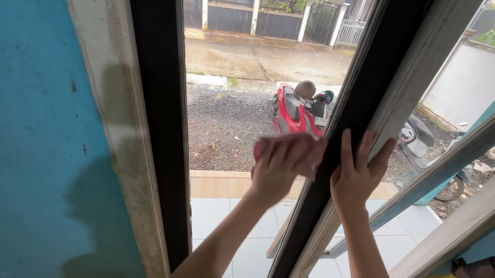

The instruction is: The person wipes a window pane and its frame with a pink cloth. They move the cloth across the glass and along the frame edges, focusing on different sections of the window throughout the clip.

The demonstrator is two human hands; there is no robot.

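Head view: our left hand (274,172) presses a pink cloth (292,150) on the glass (234,94), wiping underway; right hand (357,175) lies open, steadying the black frame (355,107).

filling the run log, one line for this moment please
left hand: presses pink cloth on glass | right hand: flat on black window frame

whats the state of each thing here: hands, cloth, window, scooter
left hand: pressing a pink cloth flat on the glass
right hand: open, fingers spread on the black window frame
cloth: bunched under the fingers
window glass: see-through
red scooter: parked outside
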